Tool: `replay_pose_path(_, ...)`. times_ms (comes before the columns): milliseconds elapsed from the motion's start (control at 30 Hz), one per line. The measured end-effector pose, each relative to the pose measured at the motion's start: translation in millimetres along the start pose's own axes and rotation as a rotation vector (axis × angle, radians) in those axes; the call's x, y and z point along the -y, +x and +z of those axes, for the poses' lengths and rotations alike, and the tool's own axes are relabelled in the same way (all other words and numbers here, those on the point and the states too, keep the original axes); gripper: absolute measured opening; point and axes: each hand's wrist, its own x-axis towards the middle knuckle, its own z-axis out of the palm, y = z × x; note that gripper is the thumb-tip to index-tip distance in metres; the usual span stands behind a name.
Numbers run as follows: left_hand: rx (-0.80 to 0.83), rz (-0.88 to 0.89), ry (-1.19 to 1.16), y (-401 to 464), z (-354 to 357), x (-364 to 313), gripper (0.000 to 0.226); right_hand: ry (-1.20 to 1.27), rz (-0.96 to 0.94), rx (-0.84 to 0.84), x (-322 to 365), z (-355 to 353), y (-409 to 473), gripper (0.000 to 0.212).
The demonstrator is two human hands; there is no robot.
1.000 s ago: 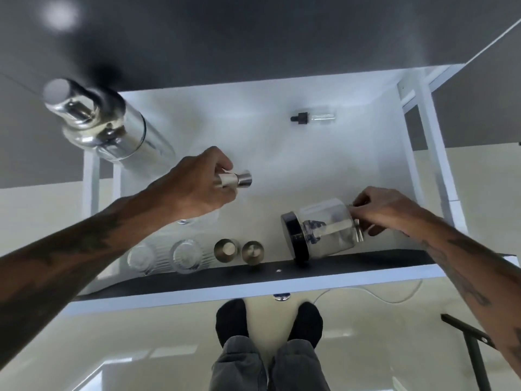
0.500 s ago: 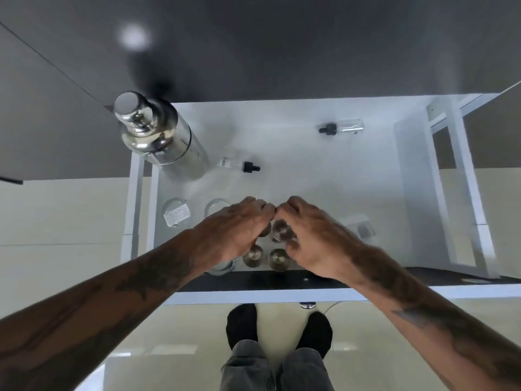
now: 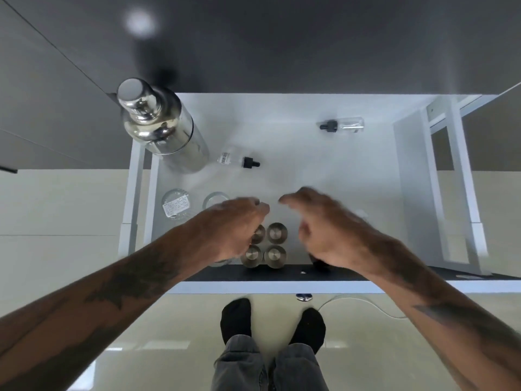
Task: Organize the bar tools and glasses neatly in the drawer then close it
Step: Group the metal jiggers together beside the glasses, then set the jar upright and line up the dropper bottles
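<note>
The white drawer (image 3: 410, 176) stands pulled out below me. Several small steel cups (image 3: 276, 232) sit in a tight square near its front edge. My left hand (image 3: 225, 227) hovers over their left side, blurred, fingers loosely curled with nothing in them. My right hand (image 3: 324, 230) hangs just right of the cups, fingers apart and empty, covering a dark-lidded jar (image 3: 320, 263). A steel shaker (image 3: 160, 125) stands upright at the back left. Two dropper bottles lie flat: one (image 3: 239, 160) by the shaker, another (image 3: 342, 125) at the back right. Two clear glasses (image 3: 175, 204) (image 3: 215, 199) stand at the left.
The drawer's dark front rail (image 3: 282, 275) runs under my wrists. A dark countertop (image 3: 282, 46) overhangs the drawer's back. My feet in black socks (image 3: 236, 320) stand on the glossy floor, with a thin white cable (image 3: 366, 303) beside them.
My left hand set a steel cup down among the others and my right hand let go of the jar. Both hands met over the cups, then pulled apart.
</note>
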Motion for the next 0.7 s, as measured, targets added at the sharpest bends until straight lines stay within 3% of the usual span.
replay_pose_path(67,-0.202,-0.025,-0.102,-1.1,-16.8,-10.8,0.033,0.127,0.101,-0.330,-27.1,-24.0,-18.4,0.033)
replay_pose_path(133,-0.391,-0.086,-0.348,3.9,-27.6,-37.8,0.021,0.156,0.396,-0.469,-67.9,-39.0,-33.5,0.021)
replay_pose_path(200,-0.344,-0.210,-0.496,17.8,-31.3,-75.3,0.020,0.331,0.800,-0.263,-103.3,-39.6,-38.8,0.029)
replay_pose_path(267,-0.138,-0.308,-0.453,38.9,-24.2,-109.2,0.031,0.618,1.001,-0.005,-111.7,-33.4,-37.4,0.042)
replay_pose_path(367,0.048,-0.439,-0.445,65.4,-8.7,-130.4,0.041,0.615,0.818,0.097,-102.3,-24.7,-30.9,0.055)
replay_pose_path(467,0.051,-0.532,-0.549,71.7,2.5,-133.6,0.036,0.435,0.670,0.154,-89.2,-13.2,-28.3,0.057)
replay_pose_path(567,-0.125,-0.556,-0.629,63.0,8.8,-135.0,0.035,0.458,0.592,0.146,-103.7,-8.4,-31.8,0.053)
replay_pose_path(700,-0.381,-0.433,-0.819,52.0,23.3,-135.8,0.053,0.747,0.621,0.273,-146.9,-21.5,-44.9,0.039)
